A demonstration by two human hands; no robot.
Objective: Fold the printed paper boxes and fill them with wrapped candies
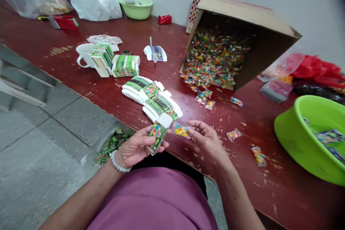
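Observation:
My left hand (140, 145) is closed around a small green printed candy box (157, 134), whose white top flap stands up. Between thumb and fingers of my right hand (206, 138) is a clear candy packet (180, 130) with yellow and orange pieces, held just right of the box. Stacks of flattened green cartons (163, 106) lie on the table beyond my hands. A big cardboard box (242, 12) on its side spills many candy packets. Several loose packets, among them one candy sachet (234, 134), lie to the right of my right hand.
A white mug (84, 55) stands beside bundled green cartons (126, 65) at the left. A bright green basin (288, 129) occupies the right edge. Below the table's front edge, a bag of filled green boxes (110, 147) is partly visible. A red tape dispenser (165, 19) sits near the wall.

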